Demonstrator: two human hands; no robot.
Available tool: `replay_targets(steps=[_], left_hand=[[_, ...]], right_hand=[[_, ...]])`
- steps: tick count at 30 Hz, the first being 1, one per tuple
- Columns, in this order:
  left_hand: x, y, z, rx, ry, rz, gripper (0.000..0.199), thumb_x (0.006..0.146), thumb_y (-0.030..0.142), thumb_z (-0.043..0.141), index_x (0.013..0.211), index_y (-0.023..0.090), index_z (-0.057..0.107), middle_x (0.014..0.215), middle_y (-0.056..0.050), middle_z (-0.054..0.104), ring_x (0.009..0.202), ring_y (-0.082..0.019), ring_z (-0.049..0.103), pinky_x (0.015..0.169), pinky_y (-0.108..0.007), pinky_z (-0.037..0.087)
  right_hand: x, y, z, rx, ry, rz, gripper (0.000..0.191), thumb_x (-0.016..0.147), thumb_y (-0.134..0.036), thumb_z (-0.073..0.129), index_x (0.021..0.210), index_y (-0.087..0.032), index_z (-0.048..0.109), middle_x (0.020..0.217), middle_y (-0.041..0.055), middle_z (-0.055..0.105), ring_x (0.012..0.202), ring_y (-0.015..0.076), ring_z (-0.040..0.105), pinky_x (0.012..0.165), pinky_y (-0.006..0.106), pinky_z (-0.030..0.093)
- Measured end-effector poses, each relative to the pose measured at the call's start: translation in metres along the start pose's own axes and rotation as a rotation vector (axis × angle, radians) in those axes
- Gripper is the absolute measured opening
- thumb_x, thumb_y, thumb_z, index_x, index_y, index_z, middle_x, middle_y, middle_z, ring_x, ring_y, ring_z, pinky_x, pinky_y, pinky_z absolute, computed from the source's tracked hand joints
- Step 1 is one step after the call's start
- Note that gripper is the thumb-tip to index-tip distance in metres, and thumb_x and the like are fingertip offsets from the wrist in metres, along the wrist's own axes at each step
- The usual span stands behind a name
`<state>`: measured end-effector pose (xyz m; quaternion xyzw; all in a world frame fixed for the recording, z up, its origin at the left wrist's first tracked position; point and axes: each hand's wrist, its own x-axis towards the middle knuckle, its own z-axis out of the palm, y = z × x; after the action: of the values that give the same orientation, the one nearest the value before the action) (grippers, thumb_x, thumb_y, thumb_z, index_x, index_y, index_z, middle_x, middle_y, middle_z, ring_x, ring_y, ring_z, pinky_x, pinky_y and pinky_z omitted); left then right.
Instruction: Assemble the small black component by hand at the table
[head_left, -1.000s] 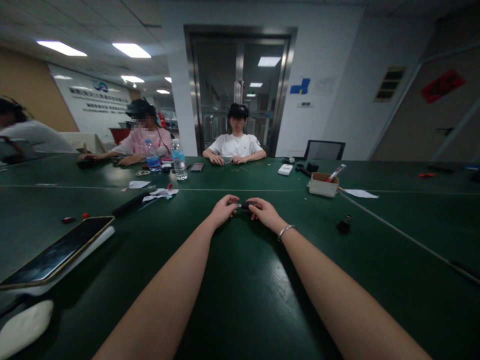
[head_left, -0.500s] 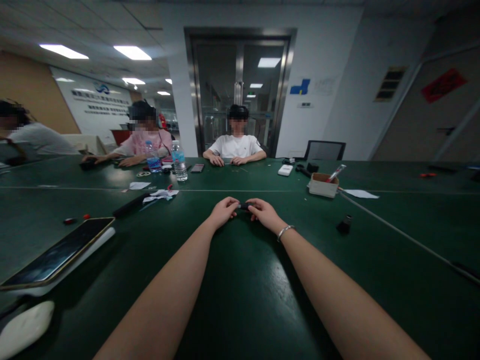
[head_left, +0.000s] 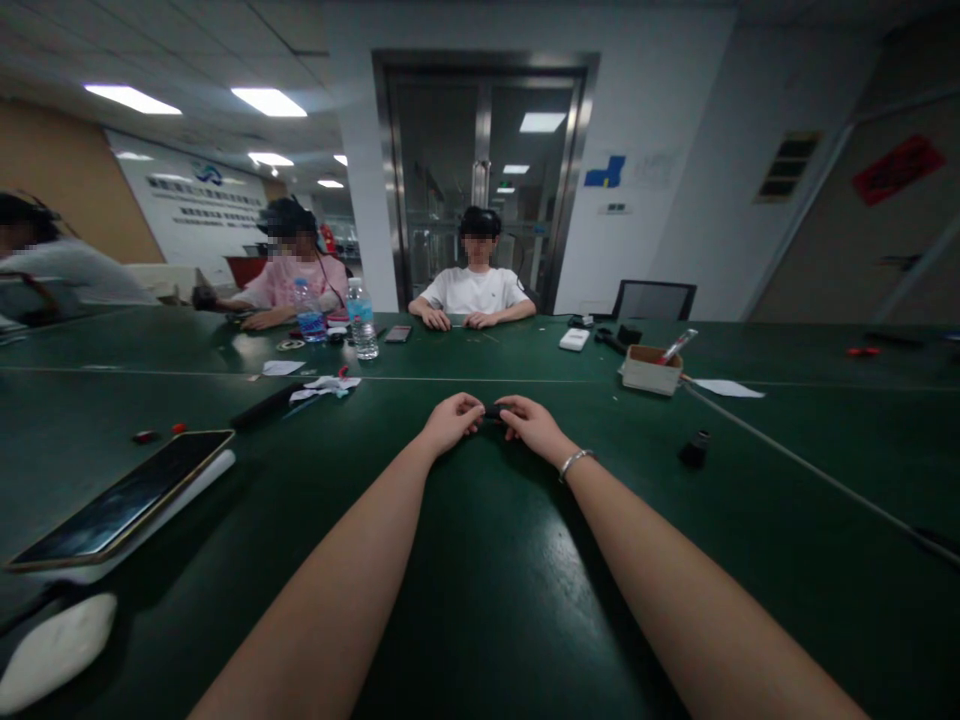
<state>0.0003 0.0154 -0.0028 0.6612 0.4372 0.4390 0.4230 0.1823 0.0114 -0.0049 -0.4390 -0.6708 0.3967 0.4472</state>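
A small black object [head_left: 493, 411] is held between my two hands, just over the green table [head_left: 480, 560]. My left hand [head_left: 453, 420] pinches its left end with thumb and fingers. On its right end my right hand [head_left: 529, 422] has its fingertips closed; a silver bracelet [head_left: 575, 464] circles that wrist. The object's details are too small to make out, and the fingertips partly cover it.
A phone [head_left: 127, 497] lies at the left, above a white mouse [head_left: 58, 650]. Farther back are bottles [head_left: 363, 325], papers [head_left: 324, 388] and a box [head_left: 651, 370]. A black item [head_left: 695, 450] stands right. Three people sit beyond.
The view has shifted slightly. The grey tip that showed at my left fingertips is now covered by them. Across the table, the person in pink has lifted a hand with a dark object.
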Motion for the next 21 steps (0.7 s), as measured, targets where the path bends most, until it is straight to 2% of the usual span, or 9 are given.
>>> replay_targets(steps=[8, 21], left_hand=[[0.0036, -0.0089, -0.0017, 0.081, -0.014, 0.065, 0.025, 0.074, 0.031, 0.067, 0.091, 0.014, 0.058, 0.071, 0.000, 0.060, 0.057, -0.010, 0.057, 0.056, -0.023, 0.044], [0.0032, -0.0064, -0.0031, 0.104, -0.061, 0.040, 0.028, 0.080, 0.042, 0.058, 0.087, 0.015, 0.057, 0.071, -0.002, 0.062, 0.061, -0.011, 0.057, 0.058, -0.025, 0.045]], right_hand=[[-0.0009, -0.0009, -0.0002, 0.002, -0.007, 0.001, 0.022, 0.082, -0.012, 0.053, 0.103, -0.014, 0.059, 0.070, -0.0008, 0.061, 0.046, 0.0060, 0.054, 0.046, 0.018, 0.043], [0.0016, 0.0027, 0.0000, 0.010, 0.004, -0.004, 0.021, 0.082, -0.014, 0.055, 0.103, -0.015, 0.059, 0.072, -0.0001, 0.061, 0.046, 0.0060, 0.054, 0.045, 0.018, 0.042]])
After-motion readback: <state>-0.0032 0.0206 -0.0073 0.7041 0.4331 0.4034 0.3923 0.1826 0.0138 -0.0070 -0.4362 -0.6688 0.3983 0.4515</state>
